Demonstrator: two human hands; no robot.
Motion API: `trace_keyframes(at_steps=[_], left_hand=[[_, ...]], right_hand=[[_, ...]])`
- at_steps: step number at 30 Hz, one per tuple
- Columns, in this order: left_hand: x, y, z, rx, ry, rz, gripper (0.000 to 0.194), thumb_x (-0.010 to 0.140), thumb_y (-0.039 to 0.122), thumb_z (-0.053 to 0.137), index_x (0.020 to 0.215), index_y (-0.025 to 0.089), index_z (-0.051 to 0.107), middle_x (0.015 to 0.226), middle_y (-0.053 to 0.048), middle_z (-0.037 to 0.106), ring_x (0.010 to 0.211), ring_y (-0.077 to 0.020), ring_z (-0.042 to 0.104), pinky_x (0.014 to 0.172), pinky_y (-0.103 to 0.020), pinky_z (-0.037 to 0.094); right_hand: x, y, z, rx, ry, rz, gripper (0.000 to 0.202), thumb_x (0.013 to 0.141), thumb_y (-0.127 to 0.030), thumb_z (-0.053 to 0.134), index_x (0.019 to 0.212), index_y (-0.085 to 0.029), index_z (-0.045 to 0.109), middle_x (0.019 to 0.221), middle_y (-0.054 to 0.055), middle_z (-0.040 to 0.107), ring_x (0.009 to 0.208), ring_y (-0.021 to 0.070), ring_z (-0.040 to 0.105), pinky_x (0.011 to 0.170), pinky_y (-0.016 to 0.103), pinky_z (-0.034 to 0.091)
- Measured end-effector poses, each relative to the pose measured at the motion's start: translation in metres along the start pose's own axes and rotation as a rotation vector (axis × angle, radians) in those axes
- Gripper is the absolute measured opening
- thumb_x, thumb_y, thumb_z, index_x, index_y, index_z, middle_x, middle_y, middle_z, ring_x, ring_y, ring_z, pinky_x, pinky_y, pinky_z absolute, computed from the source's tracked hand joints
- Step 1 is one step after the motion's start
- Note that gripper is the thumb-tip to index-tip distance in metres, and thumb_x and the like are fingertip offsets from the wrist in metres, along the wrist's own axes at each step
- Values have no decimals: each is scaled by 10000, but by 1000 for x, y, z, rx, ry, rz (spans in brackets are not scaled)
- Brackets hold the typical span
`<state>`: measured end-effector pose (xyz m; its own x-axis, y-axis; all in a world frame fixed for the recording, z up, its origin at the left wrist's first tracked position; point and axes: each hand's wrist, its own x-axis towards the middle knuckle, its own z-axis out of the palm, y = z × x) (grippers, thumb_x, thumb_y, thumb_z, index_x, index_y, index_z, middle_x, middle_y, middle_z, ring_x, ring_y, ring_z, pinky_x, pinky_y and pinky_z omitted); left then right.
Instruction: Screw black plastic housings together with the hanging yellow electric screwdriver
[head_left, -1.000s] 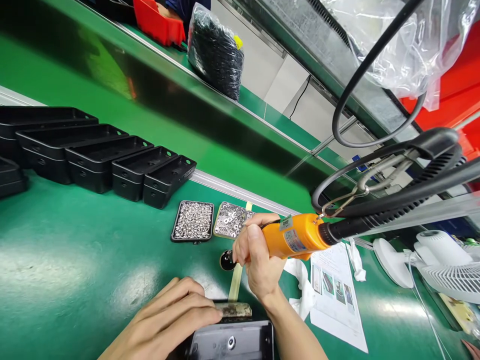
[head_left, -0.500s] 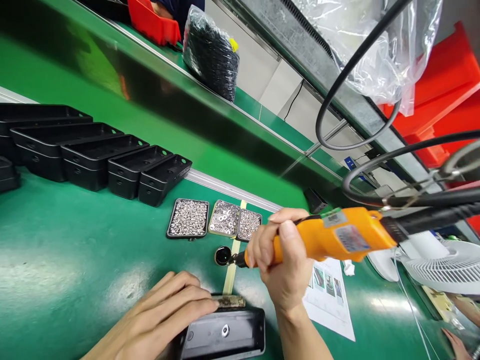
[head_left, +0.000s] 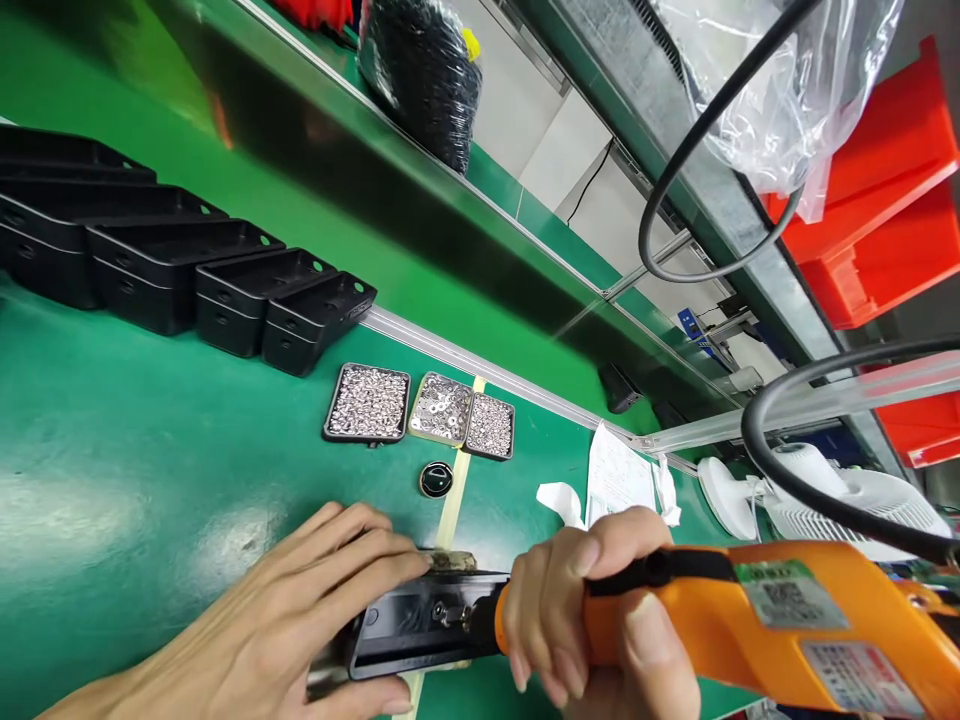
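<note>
An orange electric screwdriver [head_left: 735, 625] lies in the grip of my right hand [head_left: 592, 620], its fingers wrapped round the front of the body. The tool's tip reaches into a black rectangular housing [head_left: 405, 625], at a small metal part [head_left: 450, 612] on its inner floor. My left hand [head_left: 322, 610] holds the housing at its left end, fingers along the far side and thumb on the near side. Just beyond the housing is a small round cup of dark liquid [head_left: 436, 479]. Trays of silvery screws [head_left: 368, 402] and washers [head_left: 442, 408] sit farther back.
Black housings [head_left: 247, 290] stand in a row at the back left. A metal rail [head_left: 465, 360] edges the green bench. Papers [head_left: 619, 475] and a white fan [head_left: 840, 500] are on the right, under a hanging cable [head_left: 660, 200].
My right hand has brought the screwdriver nearer, from the round cup down into the black housing. My left hand still holds the housing. The view has shifted slightly.
</note>
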<state>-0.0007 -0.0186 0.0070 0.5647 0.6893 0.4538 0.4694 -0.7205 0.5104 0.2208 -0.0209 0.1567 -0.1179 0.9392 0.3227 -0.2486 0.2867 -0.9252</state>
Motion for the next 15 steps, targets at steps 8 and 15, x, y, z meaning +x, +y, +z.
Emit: trace_keyframes(at_steps=[8,15], left_hand=[[8,4,-6,-48,7,14,630,1022,599,772,1530,263,613,1414,17,778,1401,-221,637,1420,-343,90],[8,4,-4,-31,37,5,655,973,609,824,1512,286,639,1409,15,789,1401,-248,656,1374,-381,228]], right_hand=[[-4,7,-3,-114,-11,-41,177,1212,-443,498,1295,-363,631,620,-120,364,396,97,314,439,203,454],[-9,15,4,-73,7,-38,173,1209,-453,512,1274,-340,627,624,-125,339,391,92,266,412,204,389]])
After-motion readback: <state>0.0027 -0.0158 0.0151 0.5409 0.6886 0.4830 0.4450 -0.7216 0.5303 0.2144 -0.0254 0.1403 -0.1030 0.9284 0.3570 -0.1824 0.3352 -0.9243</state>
